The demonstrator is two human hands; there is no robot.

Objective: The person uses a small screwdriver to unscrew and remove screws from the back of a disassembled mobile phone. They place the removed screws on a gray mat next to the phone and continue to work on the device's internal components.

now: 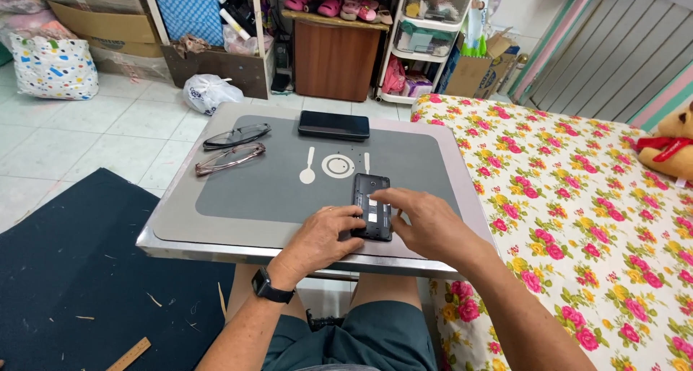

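We have an opened black phone [371, 206], back cover off and its insides showing, lying flat near the front edge of the counter [216, 230], on the grey mat [274, 176]. Our left hand [321, 237] steadies its lower left corner, fingers curled narrow against the edge. Our right hand [426, 223] rests over its right side, forefinger stretched out onto the exposed middle; neither hand lifts it.

Further up the mat lies a second dark phone [333, 125], face up and well apart. At the left sit two pairs of glasses [234, 147], one dark, one clear-framed. A flowered bed [577, 198] runs along the right.

We judge the risk to be in the edge: the phone lies close to it, and a hard push from the forefinger could slide it toward our lap. Small loose parts, if any come free, could roll off onto the dark floor mat [72, 270].
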